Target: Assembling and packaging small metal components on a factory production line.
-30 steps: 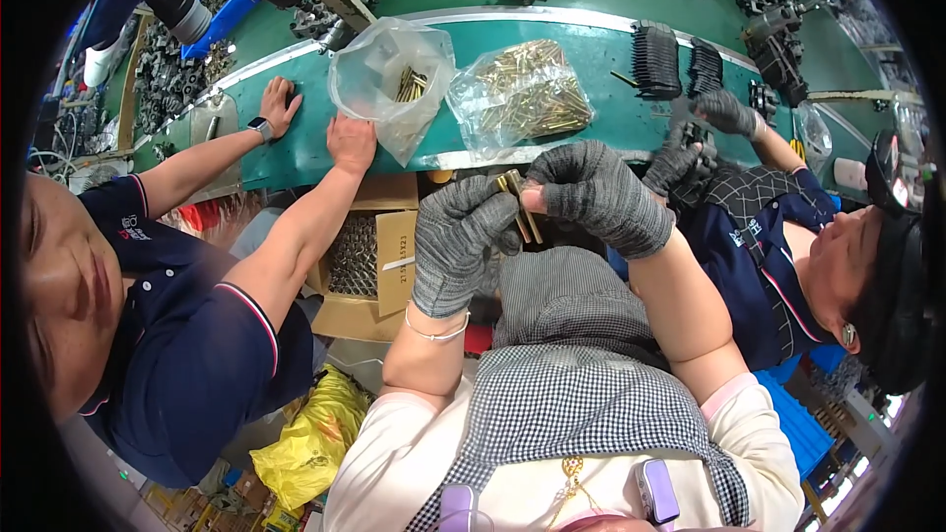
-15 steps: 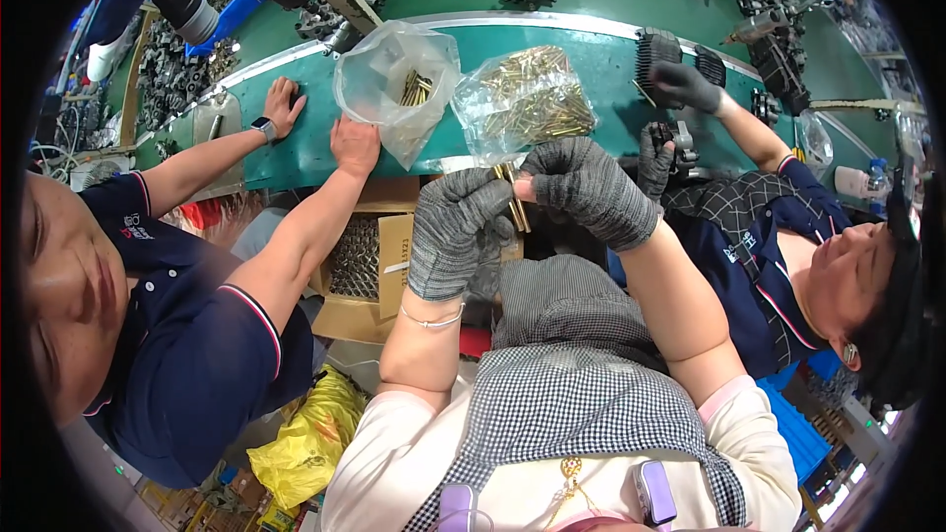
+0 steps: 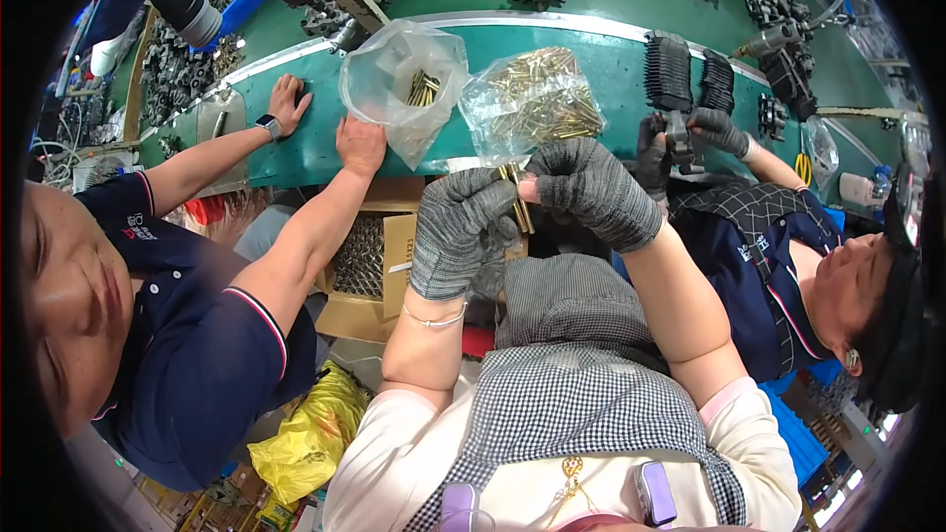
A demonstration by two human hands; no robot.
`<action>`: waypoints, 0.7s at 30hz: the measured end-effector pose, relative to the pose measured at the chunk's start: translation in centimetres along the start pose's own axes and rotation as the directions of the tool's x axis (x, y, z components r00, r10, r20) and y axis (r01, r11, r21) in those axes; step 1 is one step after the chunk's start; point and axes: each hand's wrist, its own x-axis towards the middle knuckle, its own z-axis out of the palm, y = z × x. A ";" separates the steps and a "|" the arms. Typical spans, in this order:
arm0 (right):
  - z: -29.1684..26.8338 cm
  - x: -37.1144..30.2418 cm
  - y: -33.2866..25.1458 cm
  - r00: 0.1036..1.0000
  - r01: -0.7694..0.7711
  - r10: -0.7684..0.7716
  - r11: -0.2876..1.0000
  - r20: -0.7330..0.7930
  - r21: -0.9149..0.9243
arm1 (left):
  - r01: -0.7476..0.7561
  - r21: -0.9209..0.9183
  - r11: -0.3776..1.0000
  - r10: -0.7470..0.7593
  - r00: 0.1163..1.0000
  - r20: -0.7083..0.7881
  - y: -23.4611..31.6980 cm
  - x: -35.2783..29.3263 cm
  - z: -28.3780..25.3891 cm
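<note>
My left hand (image 3: 456, 227), in a grey knitted glove, is closed around a few brass-coloured metal pins (image 3: 521, 201) held upright before my chest. Against their upper ends presses my right hand (image 3: 591, 187), gloved alike, with a bare thumb tip showing; its fingers are closed on the pins too. Just beyond my hands lies a clear plastic bag (image 3: 532, 99) full of similar pins. Left of it stands an opened, cloudy plastic bag (image 3: 379, 69) with several pins inside. The lower ends of the pins hang below my fingers.
A person at left rests both hands (image 3: 361, 145) on the green bench (image 3: 315, 153). At right, another person's gloved hands (image 3: 724, 133) hold a dark metal part (image 3: 680, 138) beside black ribbed parts (image 3: 668, 74). Below the bench edge sits a cardboard box (image 3: 357, 320) of metal pieces.
The co-worker at right has drawn the far hand back from the black ribbed parts to the metal part. My hands stay nearly still with the pins.
</note>
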 end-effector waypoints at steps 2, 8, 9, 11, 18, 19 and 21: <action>0.0 0.1 0.1 1.000 0.013 -0.013 1.000 -0.008 -0.014 | 0.021 0.006 1.000 -0.021 1.000 -0.013 0.1 0.1 0.0; -0.2 0.5 0.0 1.000 -0.020 0.019 0.999 0.024 0.042 | 0.025 -0.039 0.999 -0.026 0.999 -0.024 -0.2 0.6 -0.1; -0.2 0.5 -0.1 1.000 -0.010 0.010 1.000 0.014 0.030 | -0.004 -0.035 0.999 0.003 1.000 -0.017 -0.3 0.7 -0.1; -0.2 0.5 -0.2 1.000 0.009 -0.009 1.000 -0.008 0.004 | -0.031 -0.032 0.999 0.031 0.999 -0.010 -0.4 0.8 -0.1; -0.1 0.7 0.1 1.000 0.001 -0.001 1.000 -0.017 -0.003 | -0.022 -0.005 1.000 0.022 1.000 -0.003 -0.1 0.7 -0.2; -0.1 0.7 0.2 1.000 -0.007 0.007 1.000 -0.019 0.002 | -0.023 -0.004 1.000 0.023 1.000 -0.003 -0.1 0.7 -0.2; -0.1 0.8 0.3 1.000 -0.008 0.008 1.000 -0.017 0.006 | -0.010 -0.017 1.000 0.010 1.000 -0.006 -0.1 0.7 -0.3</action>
